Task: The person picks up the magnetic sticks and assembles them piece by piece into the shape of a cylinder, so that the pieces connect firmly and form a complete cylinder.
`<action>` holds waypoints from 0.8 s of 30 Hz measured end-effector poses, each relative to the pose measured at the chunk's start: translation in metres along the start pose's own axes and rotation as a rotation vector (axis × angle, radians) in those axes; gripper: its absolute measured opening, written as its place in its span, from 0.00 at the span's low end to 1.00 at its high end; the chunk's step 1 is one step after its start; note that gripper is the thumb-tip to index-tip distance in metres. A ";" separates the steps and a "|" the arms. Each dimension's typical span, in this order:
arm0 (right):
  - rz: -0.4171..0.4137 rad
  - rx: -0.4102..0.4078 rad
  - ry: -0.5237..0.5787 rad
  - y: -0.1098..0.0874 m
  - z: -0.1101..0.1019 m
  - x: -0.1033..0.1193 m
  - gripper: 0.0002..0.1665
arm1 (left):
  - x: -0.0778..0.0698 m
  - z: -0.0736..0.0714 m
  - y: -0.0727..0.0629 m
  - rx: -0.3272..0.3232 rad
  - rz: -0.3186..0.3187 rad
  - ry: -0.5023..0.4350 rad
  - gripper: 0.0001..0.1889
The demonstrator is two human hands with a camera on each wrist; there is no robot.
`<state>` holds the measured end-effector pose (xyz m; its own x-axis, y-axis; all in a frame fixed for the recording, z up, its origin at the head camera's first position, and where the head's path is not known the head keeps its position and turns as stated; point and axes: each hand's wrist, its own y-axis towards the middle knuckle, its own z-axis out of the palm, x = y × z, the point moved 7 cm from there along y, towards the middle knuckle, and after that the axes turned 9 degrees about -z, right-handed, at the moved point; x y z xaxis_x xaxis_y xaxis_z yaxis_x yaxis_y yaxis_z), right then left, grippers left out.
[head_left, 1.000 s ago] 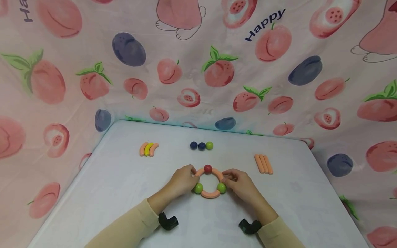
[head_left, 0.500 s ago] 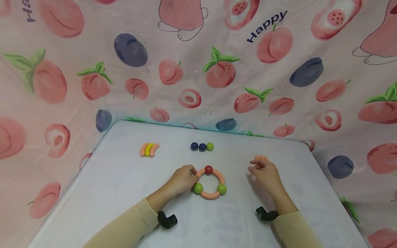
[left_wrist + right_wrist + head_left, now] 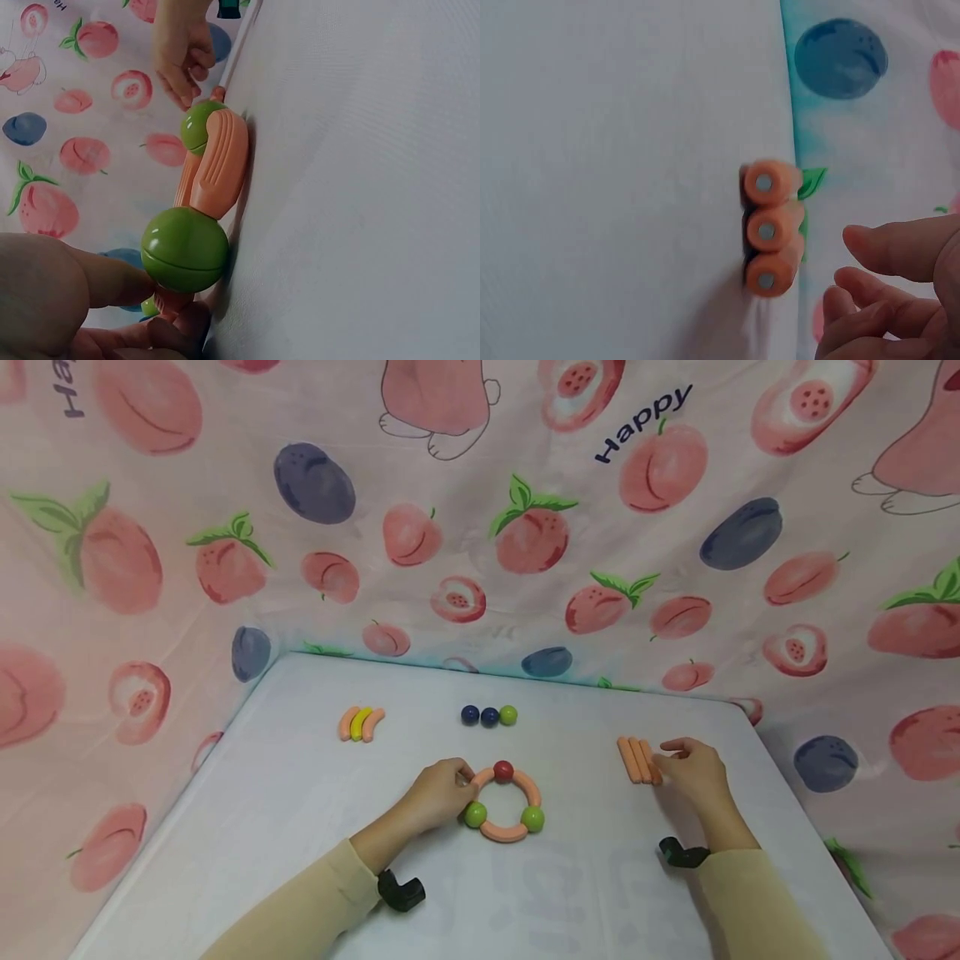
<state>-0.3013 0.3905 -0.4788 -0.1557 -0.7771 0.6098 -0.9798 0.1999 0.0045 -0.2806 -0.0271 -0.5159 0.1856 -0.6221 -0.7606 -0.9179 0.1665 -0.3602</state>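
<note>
A ring of three curved orange rods joined by one red ball and two green balls lies mid-table. My left hand pinches the ring's left rod between thumb and fingers; the left wrist view shows the grip just beyond the near green ball. Three straight orange sticks lie side by side at the right. My right hand is at their right side, fingers bent and apart. In the right wrist view, the thumb and fingers stand clear of the sticks, whose ends have grey round discs.
Two dark blue balls and a green ball sit in a row at the back. Back left lie two curved orange pieces and a yellow one. A fruit-print cloth rises behind the white table.
My right hand has left the ring, moved right over the straight sticks and reached their far right side. My left hand stays on the ring, which has shifted very slightly left.
</note>
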 end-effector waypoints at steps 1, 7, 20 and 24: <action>0.010 0.015 -0.004 0.001 0.000 -0.003 0.29 | 0.000 0.000 0.000 0.005 -0.001 0.000 0.12; 0.040 0.096 0.053 0.005 0.009 -0.013 0.29 | 0.002 -0.001 -0.001 0.020 0.003 0.014 0.13; 0.065 0.214 0.139 0.008 0.024 -0.014 0.28 | 0.003 0.000 0.001 0.029 0.007 0.010 0.12; 0.049 0.210 0.147 0.006 0.024 -0.011 0.28 | 0.003 -0.001 0.001 0.029 0.013 0.013 0.12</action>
<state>-0.3082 0.3864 -0.5044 -0.1985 -0.6715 0.7139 -0.9786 0.0950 -0.1827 -0.2816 -0.0293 -0.5182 0.1687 -0.6298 -0.7582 -0.9097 0.1967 -0.3658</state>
